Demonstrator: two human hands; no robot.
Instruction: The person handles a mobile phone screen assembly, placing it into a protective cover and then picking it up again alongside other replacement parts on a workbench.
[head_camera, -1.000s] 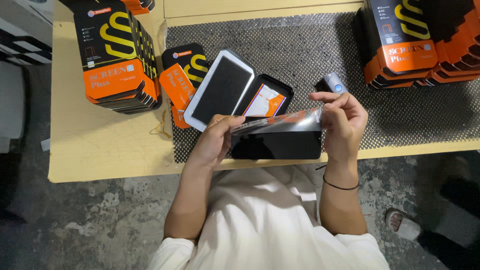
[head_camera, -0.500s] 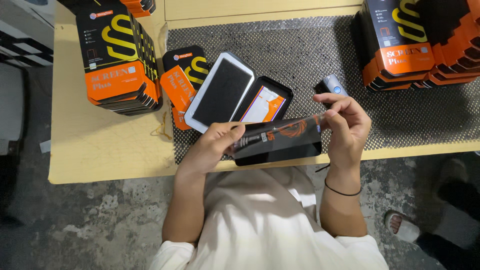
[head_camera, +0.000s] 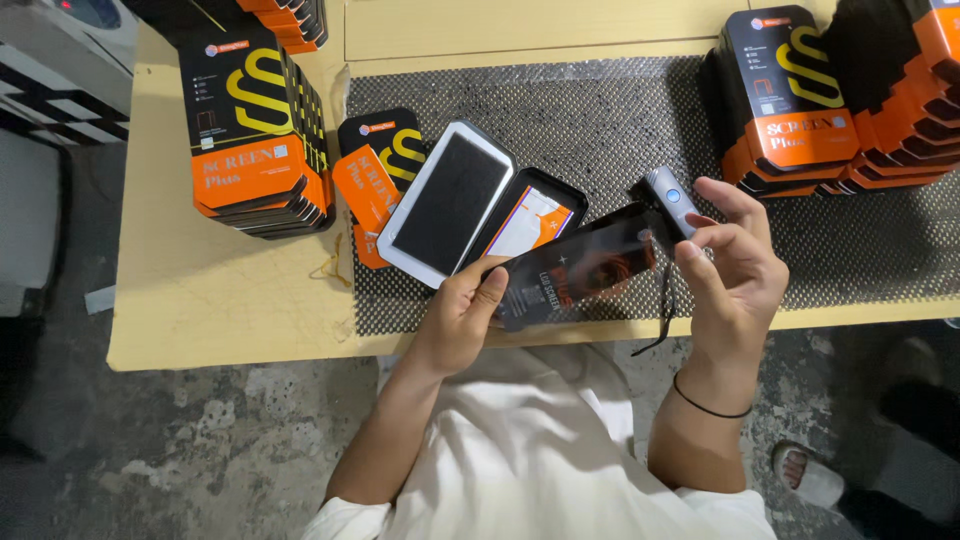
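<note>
Black, glossy and flat, a slim packet (head_camera: 580, 272) is held over the front edge of the mesh mat (head_camera: 620, 120); its left end is pinched by the left hand (head_camera: 462, 318), thumb on top; its right end is gripped by the right hand (head_camera: 735, 275), fingers curled around the edge. Just beyond the right fingertips a small grey device (head_camera: 670, 198) with a blue button is seen; its cord hangs below. A white-framed tray (head_camera: 447, 205) and an open black case (head_camera: 528, 218) lie just behind the packet; stacked orange-and-black boxes (head_camera: 255, 140) stand on the table (head_camera: 220, 310) to the left.
</note>
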